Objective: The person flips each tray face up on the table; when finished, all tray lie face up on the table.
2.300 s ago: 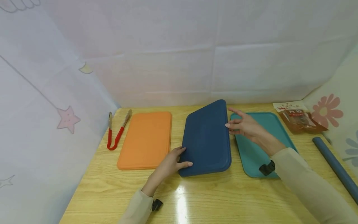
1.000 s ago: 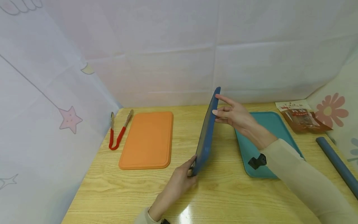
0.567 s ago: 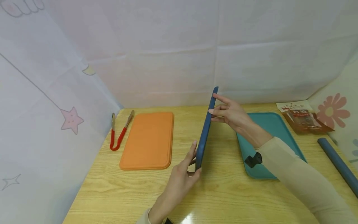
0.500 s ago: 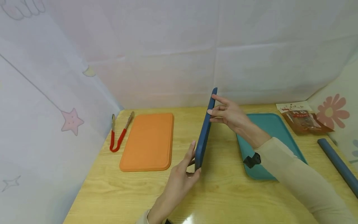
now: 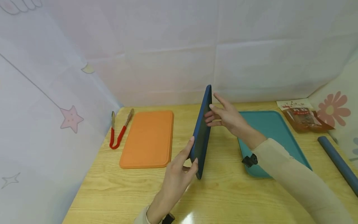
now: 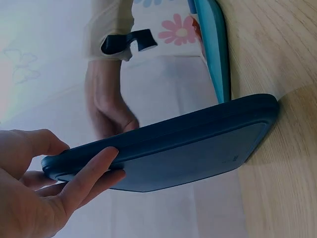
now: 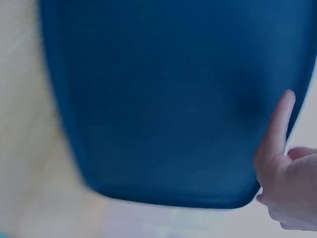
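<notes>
A navy blue tray (image 5: pixel 203 140) stands steeply on its side above the middle of the table, its hollow face turned to the right. My left hand (image 5: pixel 177 174) grips its near edge, thumb on the hollow side and fingers round the other; the left wrist view shows this grip on the tray (image 6: pixel 188 156). Beside the hollow face is my right hand (image 5: pixel 230 118), fingers loosely spread and not wrapped round the rim. In the right wrist view the tray (image 7: pixel 163 109) fills the picture, and one digit of my right hand (image 7: pixel 292 186) overlaps its face; contact is unclear.
Left of the tray lies an orange rectangular board or tray (image 5: pixel 148 140), with red-handled tongs (image 5: pixel 118 133) beyond it. A teal tray (image 5: pixel 265 127) lies under my right forearm. Farther right are a brown food packet (image 5: pixel 305 119) and a dark blue roll (image 5: pixel 338 165).
The navy tray has turned from showing its flat underside, through edge-on, to showing its hollow face. My right fingers have come off its far edge; my left hand keeps its grip.
</notes>
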A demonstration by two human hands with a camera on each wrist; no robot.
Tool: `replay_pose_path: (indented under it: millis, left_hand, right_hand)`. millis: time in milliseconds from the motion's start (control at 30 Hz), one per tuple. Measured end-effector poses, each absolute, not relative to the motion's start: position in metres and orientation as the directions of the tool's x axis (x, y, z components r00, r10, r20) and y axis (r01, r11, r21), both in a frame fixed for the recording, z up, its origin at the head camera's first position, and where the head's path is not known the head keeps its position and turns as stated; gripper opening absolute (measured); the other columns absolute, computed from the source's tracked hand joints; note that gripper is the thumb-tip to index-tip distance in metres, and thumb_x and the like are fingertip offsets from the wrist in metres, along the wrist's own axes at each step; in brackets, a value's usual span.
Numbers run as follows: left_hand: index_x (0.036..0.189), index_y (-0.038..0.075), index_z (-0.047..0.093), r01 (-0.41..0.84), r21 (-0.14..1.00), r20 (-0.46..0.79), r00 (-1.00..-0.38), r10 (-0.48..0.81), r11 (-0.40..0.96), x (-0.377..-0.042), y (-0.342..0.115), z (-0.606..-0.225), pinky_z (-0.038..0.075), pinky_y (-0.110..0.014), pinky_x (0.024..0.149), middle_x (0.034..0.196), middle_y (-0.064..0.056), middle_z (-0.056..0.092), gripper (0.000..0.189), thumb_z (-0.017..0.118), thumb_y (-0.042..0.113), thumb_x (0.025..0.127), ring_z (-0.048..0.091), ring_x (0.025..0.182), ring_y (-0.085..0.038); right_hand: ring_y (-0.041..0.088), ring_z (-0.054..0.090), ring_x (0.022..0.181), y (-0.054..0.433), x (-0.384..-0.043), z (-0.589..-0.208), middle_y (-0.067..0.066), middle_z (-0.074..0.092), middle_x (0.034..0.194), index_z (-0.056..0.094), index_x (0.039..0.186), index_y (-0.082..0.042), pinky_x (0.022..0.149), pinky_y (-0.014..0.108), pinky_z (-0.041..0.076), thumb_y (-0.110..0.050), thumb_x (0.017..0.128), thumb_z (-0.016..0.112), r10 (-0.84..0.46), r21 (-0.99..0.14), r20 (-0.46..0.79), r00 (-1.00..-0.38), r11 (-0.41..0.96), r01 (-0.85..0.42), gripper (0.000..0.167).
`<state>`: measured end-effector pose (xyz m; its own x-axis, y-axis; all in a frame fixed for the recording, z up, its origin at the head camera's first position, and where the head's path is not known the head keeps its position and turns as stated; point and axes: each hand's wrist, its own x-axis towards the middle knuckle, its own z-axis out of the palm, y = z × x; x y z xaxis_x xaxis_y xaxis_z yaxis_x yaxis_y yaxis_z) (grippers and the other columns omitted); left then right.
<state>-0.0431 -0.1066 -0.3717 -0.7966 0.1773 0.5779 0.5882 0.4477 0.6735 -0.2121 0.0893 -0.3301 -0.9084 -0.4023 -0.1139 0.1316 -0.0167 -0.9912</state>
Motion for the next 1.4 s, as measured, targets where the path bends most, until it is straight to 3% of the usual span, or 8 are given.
replay_pose_path:
  millis: [200,367,567,700,800,1033,1200,1400]
  left_hand:
    - [0.150,0.011,0.036,0.545,0.737,0.555,-0.826,0.103,0.400,-0.042,-0.108,-0.378,0.056,-0.021,0.060,0.141,-0.017,0.048,0.073,0.064,-0.010,0.086,0.066,0.099,-0.033]
    - [0.151,0.012,0.035,0.492,0.776,0.521,-0.853,0.037,0.395,-0.041,-0.111,-0.383,0.056,-0.021,0.062,0.142,-0.018,0.047,0.073,0.065,-0.008,0.087,0.067,0.097,-0.034]
    - [0.153,0.024,0.029,0.329,0.884,0.368,-0.928,-0.059,0.333,-0.046,-0.118,-0.385,0.057,-0.024,0.066,0.144,-0.011,0.045,0.074,0.063,0.000,0.091,0.068,0.099,-0.029]
    - [0.153,0.030,0.027,0.240,0.947,0.266,-0.958,-0.103,0.215,-0.049,-0.125,-0.385,0.058,-0.030,0.064,0.147,-0.006,0.043,0.073,0.062,0.004,0.093,0.068,0.099,-0.025]
    - [0.153,0.029,0.025,0.217,0.973,0.225,-0.967,-0.116,0.079,-0.051,-0.130,-0.385,0.058,-0.038,0.066,0.148,-0.006,0.040,0.072,0.059,0.002,0.095,0.067,0.101,-0.026]
    - [0.154,0.017,0.022,0.213,0.976,0.205,-0.970,-0.129,-0.048,-0.051,-0.136,-0.389,0.058,-0.041,0.071,0.150,-0.008,0.036,0.068,0.057,0.003,0.097,0.063,0.109,-0.031]
    - [0.148,0.008,0.036,0.210,0.973,0.200,-0.974,-0.104,-0.093,-0.055,-0.142,-0.390,0.056,-0.045,0.075,0.141,-0.014,0.048,0.050,0.050,0.018,0.102,0.065,0.105,-0.031]
    - [0.144,0.011,0.043,-0.074,0.965,-0.066,-0.997,0.041,-0.253,-0.089,-0.165,-0.385,0.058,-0.042,0.073,0.130,-0.017,0.054,0.046,0.052,0.025,0.101,0.067,0.094,-0.025]
  right_hand:
    - [0.043,0.046,0.126,0.109,-0.214,-0.398,0.028,0.035,0.147,-0.009,0.155,-0.010,0.097,0.051,0.046,-0.023,0.104,0.045,-0.435,-0.932,-0.328,-0.838,0.291,0.214,0.076]
    - [0.046,0.039,0.131,0.111,-0.209,-0.422,0.031,0.028,0.149,0.002,0.153,0.004,0.099,0.052,0.044,-0.015,0.102,0.045,-0.454,-0.897,-0.419,-0.787,0.342,0.280,0.069]
    - [0.047,0.035,0.133,0.100,-0.205,-0.421,0.035,0.023,0.149,0.004,0.150,0.010,0.099,0.050,0.044,-0.010,0.101,0.045,-0.464,-0.897,-0.411,-0.785,0.358,0.258,0.067]
    - [0.045,0.043,0.127,0.100,-0.207,-0.426,0.035,0.022,0.149,0.003,0.150,0.011,0.096,0.047,0.048,-0.002,0.098,0.045,-0.416,-0.886,-0.400,-0.817,0.402,0.229,0.068]
    - [0.043,0.054,0.116,0.102,-0.208,-0.431,0.036,0.031,0.144,0.005,0.150,0.011,0.087,0.041,0.053,0.004,0.096,0.047,-0.385,-0.870,-0.375,-0.843,0.462,0.175,0.069]
    - [0.035,0.063,0.102,0.114,-0.208,-0.440,0.036,0.043,0.130,0.008,0.149,0.013,0.079,0.037,0.056,0.010,0.094,0.048,-0.394,-0.882,-0.363,-0.844,0.438,0.174,0.068]
    - [0.029,0.065,0.097,0.133,-0.211,-0.439,0.036,0.046,0.129,0.011,0.149,0.013,0.078,0.040,0.057,0.008,0.094,0.049,-0.441,-0.900,-0.371,-0.817,0.388,0.198,0.067]
    - [0.030,0.064,0.098,0.155,-0.212,-0.429,0.035,0.048,0.128,0.013,0.149,0.012,0.076,0.039,0.057,0.006,0.095,0.050,-0.441,-0.882,-0.397,-0.805,0.426,0.201,0.066]
